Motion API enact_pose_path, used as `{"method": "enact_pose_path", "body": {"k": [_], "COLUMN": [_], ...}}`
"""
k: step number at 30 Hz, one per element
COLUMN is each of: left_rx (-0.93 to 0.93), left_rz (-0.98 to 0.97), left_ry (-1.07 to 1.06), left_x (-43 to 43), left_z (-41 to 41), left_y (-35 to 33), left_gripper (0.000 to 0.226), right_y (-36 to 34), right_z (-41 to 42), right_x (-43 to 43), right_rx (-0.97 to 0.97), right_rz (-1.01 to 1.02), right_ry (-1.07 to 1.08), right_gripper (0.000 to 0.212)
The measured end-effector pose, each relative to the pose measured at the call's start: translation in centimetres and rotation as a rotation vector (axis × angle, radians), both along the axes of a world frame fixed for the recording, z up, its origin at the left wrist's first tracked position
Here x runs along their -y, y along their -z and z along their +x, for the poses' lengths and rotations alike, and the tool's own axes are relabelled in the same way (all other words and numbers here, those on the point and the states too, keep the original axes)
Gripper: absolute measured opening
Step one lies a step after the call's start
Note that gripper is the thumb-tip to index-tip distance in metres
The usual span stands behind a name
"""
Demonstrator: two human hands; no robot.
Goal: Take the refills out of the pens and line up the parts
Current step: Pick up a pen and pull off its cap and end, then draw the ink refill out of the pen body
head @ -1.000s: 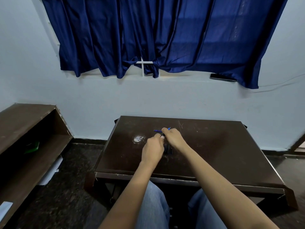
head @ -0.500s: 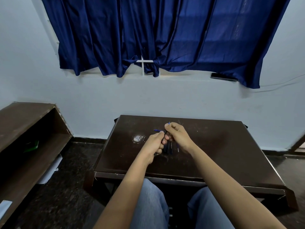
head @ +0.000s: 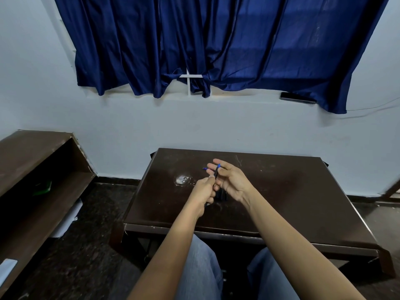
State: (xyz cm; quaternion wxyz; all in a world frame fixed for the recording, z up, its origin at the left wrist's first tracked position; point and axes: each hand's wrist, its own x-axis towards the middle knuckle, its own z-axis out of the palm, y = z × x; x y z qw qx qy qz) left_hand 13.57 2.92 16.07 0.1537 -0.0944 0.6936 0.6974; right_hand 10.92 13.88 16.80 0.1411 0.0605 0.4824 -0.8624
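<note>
Setting: small room, person seated at a low dark brown table, dark speckled floor around it.
Nearest: knees in light blue jeans tucked under the table's front edge, both bare forearms reaching out over the top.
Left hand: over table centre, fingers curled tight round the lower half of a dark pen; firm grip.
Pen: held off the table, tilted, lower end poking out below the left fist, blue top end up and away from the person.
Right hand: just beside the left, palm turned inward, fingers mostly straight and spread; pen's blue end lies against them. Not wrapped round it; can't make out any pinch.
Loose parts: a few thin dark pieces on the table between and under the two hands, mostly hidden, count unclear.
Blue piece: small, on the table just past the right fingertips, partly covered.
Smudge: pale mark on the tabletop, left of the hands.
Left side: brown open shelf unit against the wall, green item inside, white papers at its foot.
Far: pale blue wall, window sill with a dark phone lying flat at the right, thin cable trailing from it.
Top: dark blue curtain hanging over the window, white frame showing through the gap at the middle.
</note>
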Motion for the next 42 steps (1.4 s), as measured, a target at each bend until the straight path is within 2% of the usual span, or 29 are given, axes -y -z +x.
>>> {"method": "enact_pose_path", "body": {"k": [5, 9, 11, 14, 19, 23, 26, 30, 36, 39, 42], "left_rx": [0.017, 0.025, 0.030, 0.046, 0.072, 0.101, 0.131, 0.157, 0.153, 0.195, 0.245], "left_rz": [0.003, 0.016, 0.019, 0.012, 0.039, 0.031, 0.040, 0.062, 0.018, 0.009, 0.012], "left_ry": [-0.004, -0.021, -0.023, -0.015, -0.028, -0.034, -0.033, -0.019, 0.042, 0.015, -0.022], "left_x": [0.2, 0.4, 0.5, 0.4, 0.6, 0.8, 0.7, 1.0, 2.0, 2.5, 2.7], "left_z": [-0.4, -0.8, -1.0, -1.4, -2.2, -2.8, -3.1, -3.7, -4.3, -4.5, -4.8], "left_y": [0.5, 1.3, 1.5, 1.9, 3.1, 3.9, 4.6, 5.8, 7.6, 8.9, 10.3], "left_gripper": [0.035, 0.031, 0.031, 0.033, 0.029, 0.033, 0.033, 0.024, 0.028, 0.027, 0.026], "right_y": [0.5, 1.3, 1.5, 1.9, 3.3, 4.2, 4.9, 5.3, 6.4, 7.8, 10.6], "right_z": [-0.3, -1.0, -1.2, -1.4, -2.4, -2.9, -3.5, -4.9, -8.7, -10.4, -11.1], "right_x": [0.4, 0.1, 0.1, 0.4, 0.2, 0.6, 0.6, 0.3, -1.2, -2.1, -2.3], "right_rx": [0.028, 0.056, 0.066, 0.060, 0.096, 0.129, 0.149, 0.214, 0.304, 0.357, 0.360], "right_rz": [0.095, 0.015, -0.019, 0.048, -0.019, 0.007, 0.042, 0.002, 0.009, 0.209, 0.604], "right_ry": [0.014, -0.003, -0.013, -0.029, 0.000, -0.044, -0.063, 0.015, 0.239, 0.361, 0.272], "right_gripper": [0.032, 0.032, 0.027, 0.019, 0.033, 0.018, 0.017, 0.027, 0.019, 0.018, 0.019]}}
